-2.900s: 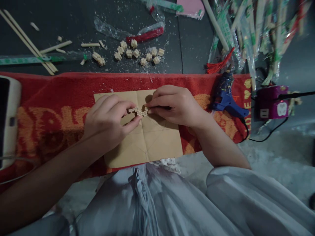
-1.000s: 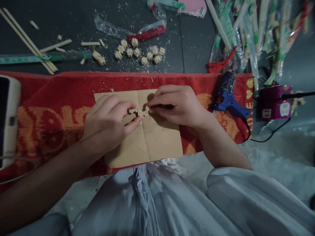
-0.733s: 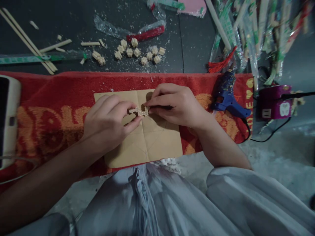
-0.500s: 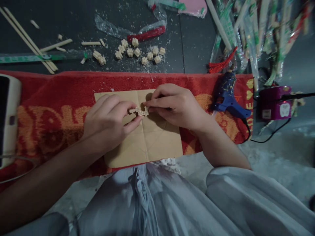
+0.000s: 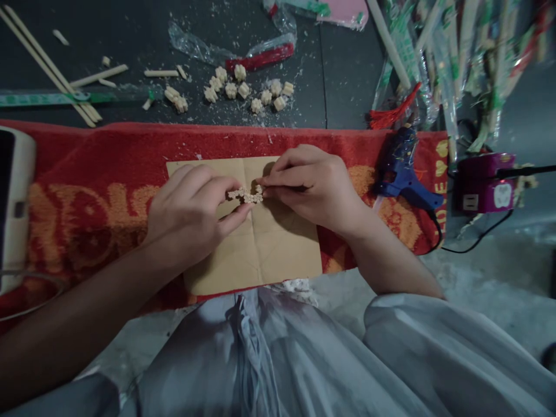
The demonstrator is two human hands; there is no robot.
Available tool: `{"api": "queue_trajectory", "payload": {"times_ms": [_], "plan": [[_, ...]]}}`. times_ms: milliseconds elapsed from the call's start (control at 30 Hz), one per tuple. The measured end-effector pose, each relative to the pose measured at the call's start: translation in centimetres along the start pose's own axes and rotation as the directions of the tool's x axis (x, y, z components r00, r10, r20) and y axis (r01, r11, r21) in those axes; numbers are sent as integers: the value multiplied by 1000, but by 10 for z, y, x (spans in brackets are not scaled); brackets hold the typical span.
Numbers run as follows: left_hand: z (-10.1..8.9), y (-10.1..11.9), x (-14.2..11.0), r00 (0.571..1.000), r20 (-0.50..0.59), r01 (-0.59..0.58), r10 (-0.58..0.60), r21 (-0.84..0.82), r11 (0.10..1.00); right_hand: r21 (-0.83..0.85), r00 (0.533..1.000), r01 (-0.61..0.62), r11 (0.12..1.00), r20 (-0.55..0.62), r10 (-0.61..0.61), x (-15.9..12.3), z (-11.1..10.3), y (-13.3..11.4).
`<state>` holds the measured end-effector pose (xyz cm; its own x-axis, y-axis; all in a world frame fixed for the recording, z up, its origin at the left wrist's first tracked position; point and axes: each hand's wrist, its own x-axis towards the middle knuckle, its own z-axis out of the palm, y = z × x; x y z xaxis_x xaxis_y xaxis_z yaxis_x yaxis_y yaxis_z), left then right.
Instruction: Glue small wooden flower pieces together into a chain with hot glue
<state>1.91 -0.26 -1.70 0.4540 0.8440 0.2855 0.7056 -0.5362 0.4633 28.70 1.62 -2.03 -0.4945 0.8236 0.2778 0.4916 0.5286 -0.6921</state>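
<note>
Where the dark table (image 5: 130, 23) spreads across the top: pale crumbs, a split line, and belongings scattered along both sides.
Towel (image 5: 99, 153): red with orange lettering, laid along the table's near side.
Wrapped sticks (image 5: 458, 63): a heap in clear and green plastic at the upper right.
Card (image 5: 286, 255): tan, creased down the middle, flat on the towel beneath both hands.
Left hand (image 5: 186, 202): thumb and forefinger pinching the wooden piece, one above it and one below.
Right hand (image 5: 317, 182): fingertips drawn close together at the piece's right end; I cannot tell whether they pinch it or only touch it.
Glue gun (image 5: 402, 174): blue, on the towel to the right of the right hand, nozzle pointing away from the person.
Purple box (image 5: 482, 188): just beyond the towel's right end, a black cable at its side.
Red tassel (image 5: 395, 110): beside the heap, above the glue gun.
Wooden piece (image 5: 248, 198): a wavy row of joined bits, over the upper middle of the card, between the hands.
Small clusters (image 5: 231, 90): pale, loose on the table beyond the towel.
</note>
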Motion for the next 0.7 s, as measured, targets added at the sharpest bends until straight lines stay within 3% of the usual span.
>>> {"api": "queue_trajectory", "payload": {"times_ms": [300, 567, 700], "plan": [[8, -1, -4, 997, -71, -7, 7, -1, 1000, -41, 997, 82, 996, 7, -82, 0, 0, -1], [7, 1, -2, 997, -71, 7, -6, 8, 1000, -17, 988, -146, 989, 40, 147, -1, 2, -17], [6, 1, -1, 999, -51, 4, -4, -1, 1000, 0, 982, -191, 982, 11, 191, 0, 4, -20]]}}
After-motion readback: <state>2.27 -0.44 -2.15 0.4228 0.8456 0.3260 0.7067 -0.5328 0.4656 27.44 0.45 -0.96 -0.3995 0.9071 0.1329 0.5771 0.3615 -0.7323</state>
